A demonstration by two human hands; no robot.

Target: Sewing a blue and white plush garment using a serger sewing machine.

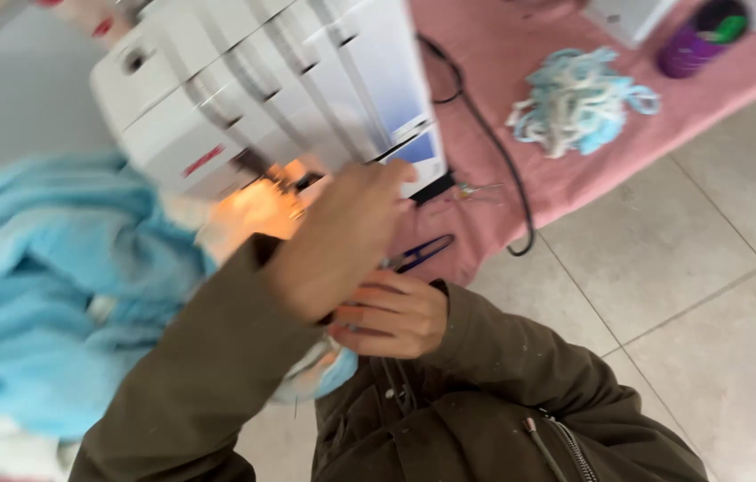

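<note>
Right by white sewing machine (262, 80) w/ red label: left hand (338, 241) fingers together; right hand (391, 314) curled.

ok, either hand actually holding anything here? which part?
Cannot be told for certain. The left hand reaches to the front of the white sewing machine, its grip hidden. The right hand curls at the light blue fabric edge beneath it; the fingers' hold is blurred.

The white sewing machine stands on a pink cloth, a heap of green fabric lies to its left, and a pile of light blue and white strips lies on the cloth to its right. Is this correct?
Not quite: the fabric left of the white sewing machine is light blue, not green, as the head view shows. The rest holds: the machine stands on the pink cloth, and the pile of light blue and white strips lies on it to the right.
</note>
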